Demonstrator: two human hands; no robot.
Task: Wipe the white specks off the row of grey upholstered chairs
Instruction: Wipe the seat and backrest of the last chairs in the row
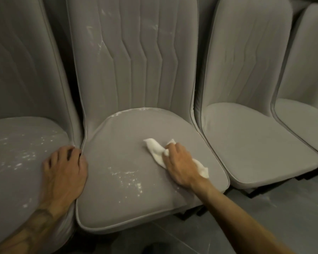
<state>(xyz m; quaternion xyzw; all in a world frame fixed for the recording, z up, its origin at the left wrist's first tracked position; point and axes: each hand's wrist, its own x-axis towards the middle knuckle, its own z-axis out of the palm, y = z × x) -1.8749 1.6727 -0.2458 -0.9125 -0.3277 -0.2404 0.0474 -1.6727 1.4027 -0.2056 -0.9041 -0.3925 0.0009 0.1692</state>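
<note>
On the middle seat [117, 153] the right hand [179, 163] pinches the white cloth [154, 148]; best drag it flat over the front specks [130, 182], left hand [65, 171] spread, bracing

An indoor room where seating is kept in bulk, perhaps a furniture shop or storeroom: identical grey upholstered chairs [151, 61] stand pressed side by side across the whole frame, on a grey tiled floor [286, 208] at lower right. The light is dim.
</note>
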